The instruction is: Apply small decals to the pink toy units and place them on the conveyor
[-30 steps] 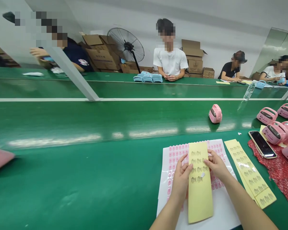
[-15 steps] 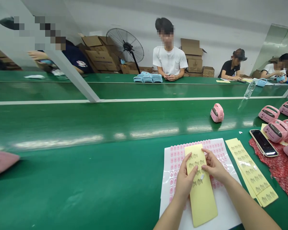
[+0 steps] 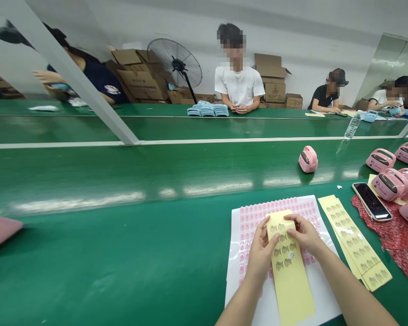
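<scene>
Both hands hold one long yellow sticker sheet [image 3: 294,290] with small dark printed labels on its upper part. My left hand [image 3: 262,246] grips its left edge, thumb on top. My right hand [image 3: 304,233] pinches the upper right edge between thumb and fingers. A small white piece [image 3: 291,256] lies on the strip. Beneath is a white sheet [image 3: 238,271] bearing rows of pink oval stickers [image 3: 255,210]. More yellow sticker strips [image 3: 352,235] lie to the right of it.
A phone [image 3: 372,201] and red bubble wrap [image 3: 399,235] lie at the right, beside several pink devices [image 3: 391,183]. One pink device [image 3: 308,159] stands farther back, near a bottle [image 3: 352,126]. Across the table sit several people. A pink object [image 3: 2,232] is at the left edge.
The yellow sheet has shifted slightly down and to the right under my fingers, its top edge now lower. Both hands still hold it. The view has turned slightly.
</scene>
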Action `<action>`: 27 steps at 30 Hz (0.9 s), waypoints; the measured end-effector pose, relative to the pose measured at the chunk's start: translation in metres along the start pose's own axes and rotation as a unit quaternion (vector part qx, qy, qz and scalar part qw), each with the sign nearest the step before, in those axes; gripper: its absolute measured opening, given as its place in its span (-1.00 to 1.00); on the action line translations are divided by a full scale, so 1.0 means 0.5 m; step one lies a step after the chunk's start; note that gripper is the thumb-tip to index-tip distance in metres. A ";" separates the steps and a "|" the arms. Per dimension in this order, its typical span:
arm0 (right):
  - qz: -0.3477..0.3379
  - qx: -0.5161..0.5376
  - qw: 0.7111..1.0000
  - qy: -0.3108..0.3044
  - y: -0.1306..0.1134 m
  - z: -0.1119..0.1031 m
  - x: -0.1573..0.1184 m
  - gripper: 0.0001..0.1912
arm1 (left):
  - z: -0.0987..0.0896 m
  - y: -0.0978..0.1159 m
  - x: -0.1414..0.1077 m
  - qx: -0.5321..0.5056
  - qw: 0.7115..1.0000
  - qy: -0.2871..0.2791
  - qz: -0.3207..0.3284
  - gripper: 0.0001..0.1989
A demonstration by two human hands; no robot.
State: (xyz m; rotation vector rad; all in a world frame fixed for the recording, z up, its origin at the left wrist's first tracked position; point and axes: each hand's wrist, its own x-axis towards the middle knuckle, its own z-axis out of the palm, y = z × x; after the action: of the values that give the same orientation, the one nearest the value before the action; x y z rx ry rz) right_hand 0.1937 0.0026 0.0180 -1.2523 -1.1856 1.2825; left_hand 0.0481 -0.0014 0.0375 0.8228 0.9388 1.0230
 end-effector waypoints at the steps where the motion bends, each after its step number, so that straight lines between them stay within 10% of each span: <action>1: -0.006 -0.004 1.000 -0.006 0.000 0.000 -0.002 -0.63 | 0.000 0.001 0.000 -0.008 1.000 0.002 0.000 -0.24; 27: 0.037 -0.062 0.997 -0.017 -0.020 -0.007 -0.006 -0.82 | 0.001 0.003 0.000 0.038 0.999 -0.002 -0.030 -0.55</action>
State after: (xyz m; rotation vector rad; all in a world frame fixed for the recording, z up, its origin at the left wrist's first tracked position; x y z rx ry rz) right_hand 0.1971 0.0005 0.0284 -1.3809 -1.2685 1.3054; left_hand 0.0481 -0.0009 0.0387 0.8548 0.9995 0.9381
